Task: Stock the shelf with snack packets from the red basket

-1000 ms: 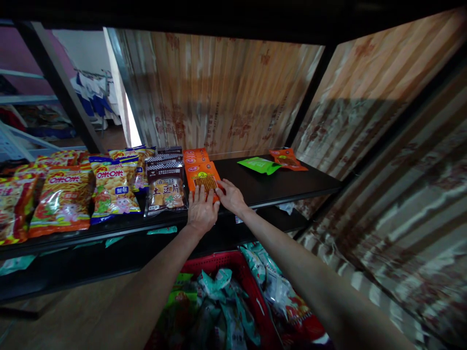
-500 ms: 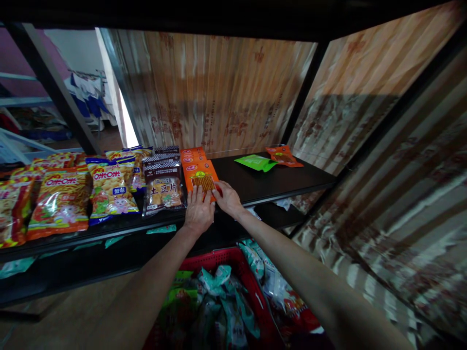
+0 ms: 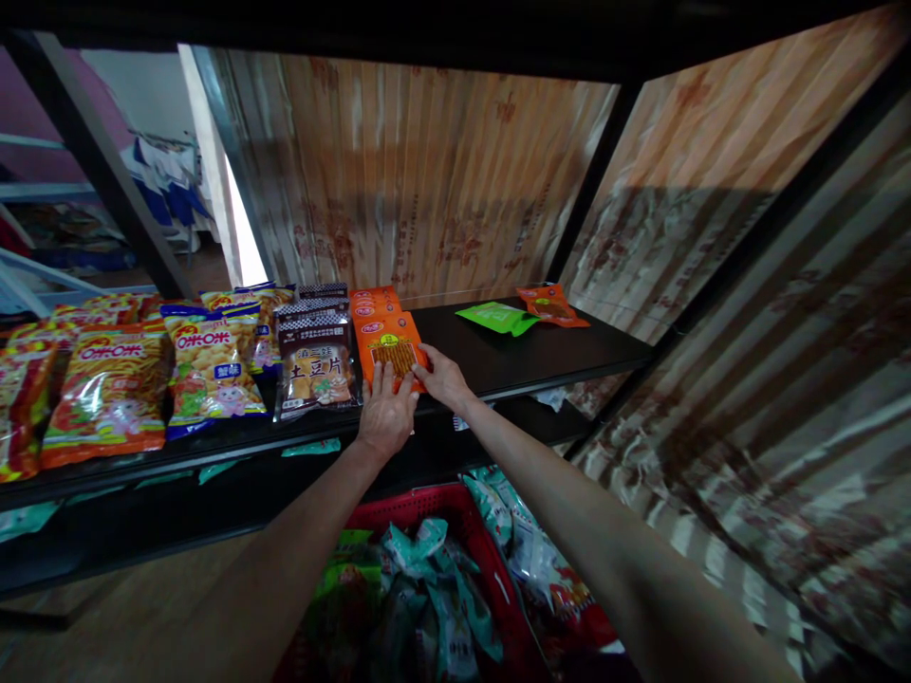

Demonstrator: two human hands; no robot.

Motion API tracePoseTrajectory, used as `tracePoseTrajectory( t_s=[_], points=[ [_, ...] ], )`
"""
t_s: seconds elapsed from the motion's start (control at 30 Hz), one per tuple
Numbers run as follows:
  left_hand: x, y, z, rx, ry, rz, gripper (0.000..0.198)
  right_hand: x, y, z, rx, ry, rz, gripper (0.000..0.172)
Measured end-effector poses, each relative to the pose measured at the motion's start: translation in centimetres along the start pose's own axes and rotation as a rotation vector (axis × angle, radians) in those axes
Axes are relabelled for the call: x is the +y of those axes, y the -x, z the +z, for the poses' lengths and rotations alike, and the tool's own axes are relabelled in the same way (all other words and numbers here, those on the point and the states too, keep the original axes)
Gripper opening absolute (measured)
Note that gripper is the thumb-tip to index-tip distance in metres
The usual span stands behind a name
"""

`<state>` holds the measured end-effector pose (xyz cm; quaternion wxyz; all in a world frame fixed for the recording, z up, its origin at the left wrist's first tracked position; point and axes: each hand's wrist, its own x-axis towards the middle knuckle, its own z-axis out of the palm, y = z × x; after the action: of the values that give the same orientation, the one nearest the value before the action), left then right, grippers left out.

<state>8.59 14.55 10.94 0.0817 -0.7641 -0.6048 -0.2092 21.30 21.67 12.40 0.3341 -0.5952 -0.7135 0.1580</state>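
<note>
Here the orange snack packet lies flat at the front of the black shelf, topmost of a short row of like orange packets running back toward the wall. Both hands rest on its near end: the left hand lies palm down with its fingers spread over the lower left corner, and the right hand presses its fingers flat on the lower right edge. Neither hand is closed around the packet; they hold it down rather than grip it. Against a second ago the packet and the hands sit almost where they were, the hands only a touch further onto it, so it reads as being squared into its row, by my judgement. Just to the left stands a brown potato-chip bag, then a blue snack bag and red-orange bags. Further right on the shelf lie a green pouch and another orange pouch, well apart. Below, a red basket holds more packets.
</note>
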Motion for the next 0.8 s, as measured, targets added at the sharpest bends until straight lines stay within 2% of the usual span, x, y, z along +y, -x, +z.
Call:
tracePoseTrajectory(
  t_s=[0.13, 0.37, 0.63, 0.8],
  points=[
    [0.0, -0.1, 0.0, 0.004, -0.002, 0.003, 0.048, 0.4, -0.5, 0.4, 0.019, -0.067, -0.005, 0.048],
    [-0.1, -0.2, -0.3, 0.001, -0.016, 0.025, 0.048, 0.2, -0.6, 0.3, 0.012, -0.063, -0.025, 0.038],
    [0.0, -0.1, -0.5, 0.011, -0.005, 0.012, 0.047, 0.8, -1.1, 0.7, 0.062, -0.135, -0.030, 0.039],
    [-0.1, 0.0, 0.0, 0.064, -0.001, -0.005, 0.050, 1.6, -2.9, 0.6, 0.077, -0.224, 0.099, 0.034]
  ],
)
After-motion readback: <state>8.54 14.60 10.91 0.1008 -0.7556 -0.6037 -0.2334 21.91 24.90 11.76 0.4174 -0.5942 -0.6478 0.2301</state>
